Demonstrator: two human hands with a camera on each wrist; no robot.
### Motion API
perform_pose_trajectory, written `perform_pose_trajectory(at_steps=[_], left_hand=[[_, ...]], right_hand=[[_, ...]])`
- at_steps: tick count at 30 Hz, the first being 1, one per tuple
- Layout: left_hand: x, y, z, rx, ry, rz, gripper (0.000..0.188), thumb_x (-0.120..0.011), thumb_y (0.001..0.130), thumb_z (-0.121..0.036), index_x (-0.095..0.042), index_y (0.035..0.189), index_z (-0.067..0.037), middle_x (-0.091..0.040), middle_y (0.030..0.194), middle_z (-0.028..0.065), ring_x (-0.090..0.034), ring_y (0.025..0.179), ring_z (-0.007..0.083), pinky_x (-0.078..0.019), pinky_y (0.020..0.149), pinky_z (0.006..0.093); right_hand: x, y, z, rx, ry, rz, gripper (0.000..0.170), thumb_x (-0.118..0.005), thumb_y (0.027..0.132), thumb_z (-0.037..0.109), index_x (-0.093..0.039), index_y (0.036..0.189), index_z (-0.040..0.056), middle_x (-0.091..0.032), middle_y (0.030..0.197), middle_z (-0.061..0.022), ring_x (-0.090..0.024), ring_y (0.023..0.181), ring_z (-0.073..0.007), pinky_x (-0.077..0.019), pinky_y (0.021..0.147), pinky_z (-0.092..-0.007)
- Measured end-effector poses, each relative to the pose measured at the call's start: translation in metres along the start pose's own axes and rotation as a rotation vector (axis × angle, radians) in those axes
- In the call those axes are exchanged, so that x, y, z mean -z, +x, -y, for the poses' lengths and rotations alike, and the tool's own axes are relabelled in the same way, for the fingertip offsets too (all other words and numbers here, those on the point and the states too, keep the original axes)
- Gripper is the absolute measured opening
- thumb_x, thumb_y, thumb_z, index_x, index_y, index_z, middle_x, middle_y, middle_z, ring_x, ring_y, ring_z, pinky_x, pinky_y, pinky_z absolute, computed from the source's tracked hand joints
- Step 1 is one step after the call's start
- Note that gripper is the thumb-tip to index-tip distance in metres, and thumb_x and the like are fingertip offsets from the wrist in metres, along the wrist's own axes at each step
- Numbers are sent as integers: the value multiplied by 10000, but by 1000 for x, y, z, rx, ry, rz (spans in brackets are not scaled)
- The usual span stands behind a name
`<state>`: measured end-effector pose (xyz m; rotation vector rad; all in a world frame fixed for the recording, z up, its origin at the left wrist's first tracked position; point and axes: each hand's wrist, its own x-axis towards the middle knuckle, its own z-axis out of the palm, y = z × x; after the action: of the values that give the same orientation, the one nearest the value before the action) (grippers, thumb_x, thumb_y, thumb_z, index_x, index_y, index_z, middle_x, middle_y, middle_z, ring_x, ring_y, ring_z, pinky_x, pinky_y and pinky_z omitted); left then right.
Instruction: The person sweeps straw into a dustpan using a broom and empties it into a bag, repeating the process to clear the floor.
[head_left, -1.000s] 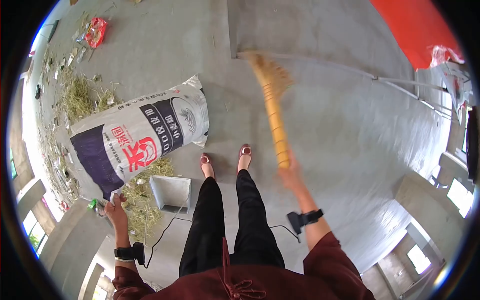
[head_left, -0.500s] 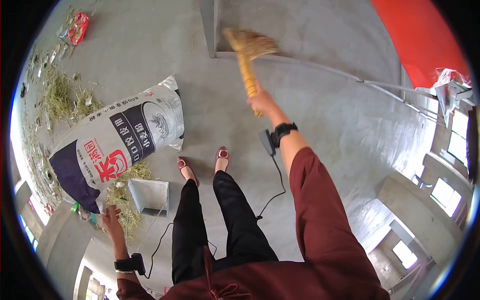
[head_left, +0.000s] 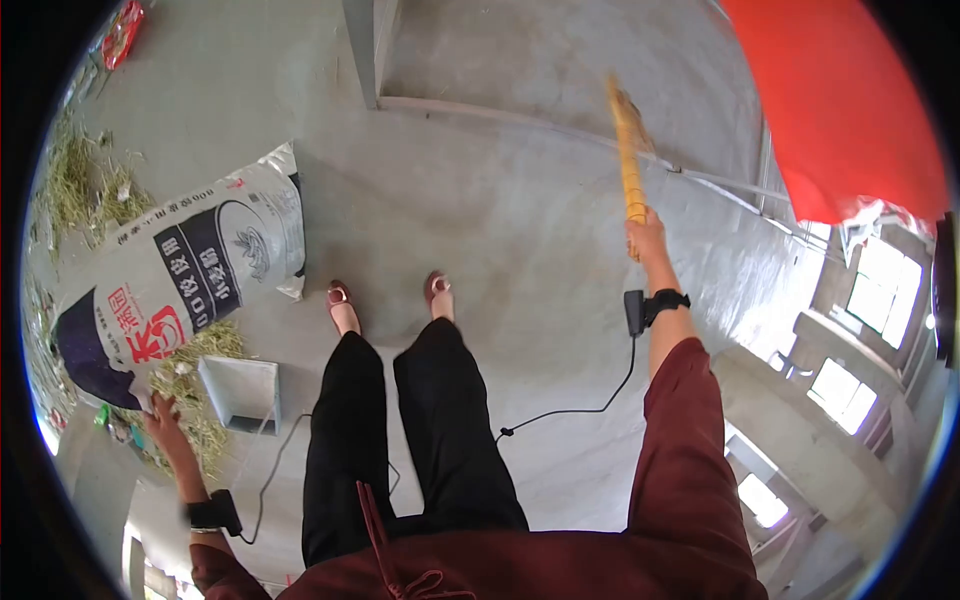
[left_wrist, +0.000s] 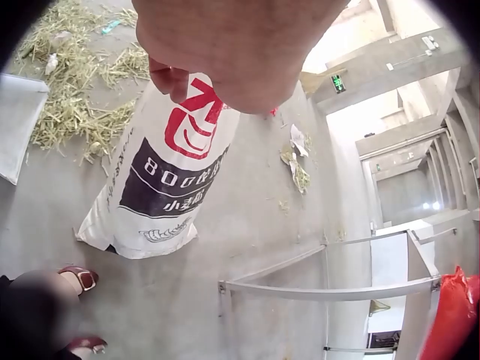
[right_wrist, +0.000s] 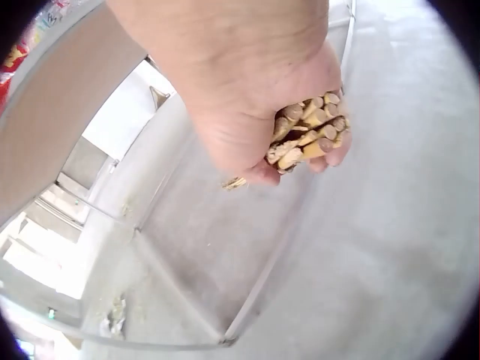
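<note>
My right hand grips the handle of a short yellow straw broom, held out at the front right. Its blurred head is over a metal frame's lower bar. In the right wrist view the fingers wrap round the broom's bundled cut ends. At the left, my left hand holds the gathered end of a big white woven flour sack with dark blue and red print. The left wrist view shows the sack hanging down from the hand, its bottom close over the floor near my shoes.
A grey metal dustpan lies beside loose straw. More straw and litter spread at the far left. A metal frame stands ahead, with a red sheet at the right. Cables run from both wrists.
My right hand has swept the broom forward, then across to the right. The left hand keeps its hold on the sack. The head view has shifted rightward.
</note>
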<state>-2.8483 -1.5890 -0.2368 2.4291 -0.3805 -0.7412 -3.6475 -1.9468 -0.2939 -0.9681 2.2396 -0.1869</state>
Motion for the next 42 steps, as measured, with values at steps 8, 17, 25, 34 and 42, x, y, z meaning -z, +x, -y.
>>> perform_pose_trajectory(at_steps=[8,17,25,34,42], left_hand=[[-40,-32,-15,-59,-62,-45,441,-404,934,-392,-535,1165,-41,-591,1114,31,-559,942,112,-391,737,259],[-54,-72,-12,32,-67,-67,406,-372,953,-360,-578,1115,-50,-629,1045,20,-567,840,64,-369,662,212],[-60,-79,-22,14,-99,-54,397,-354,956,-357,-589,1099,-70,-653,950,10,-560,780,41,-375,646,211],[-60,-69,-23,-28,-119,-73,389,-368,959,-334,-603,1059,-41,-643,989,30,-543,752,46,-387,634,203],[-55,-65,-19,-30,-204,-42,390,-375,958,-337,-583,1086,-33,-635,1010,33,-549,742,51,-386,632,198]], right_hand=[[5,146,9,-270,362,0,167,-595,732,116,-498,848,45,-491,644,-62,-518,480,-175,-458,387,-291],[-194,94,196,401,-100,247,484,-583,694,90,-442,1153,23,-539,692,-96,-548,532,-202,-452,435,-342],[-157,11,180,820,-271,397,693,-587,674,79,-352,1326,103,-602,1016,-173,-593,913,-315,-467,785,-352],[-142,50,146,-14,535,442,539,-595,715,53,-389,1209,115,-470,716,-32,-479,481,-144,-417,387,-284],[-215,-109,208,-70,789,877,292,-534,815,132,-436,1077,48,-505,788,-102,-451,528,-131,-384,429,-240]])
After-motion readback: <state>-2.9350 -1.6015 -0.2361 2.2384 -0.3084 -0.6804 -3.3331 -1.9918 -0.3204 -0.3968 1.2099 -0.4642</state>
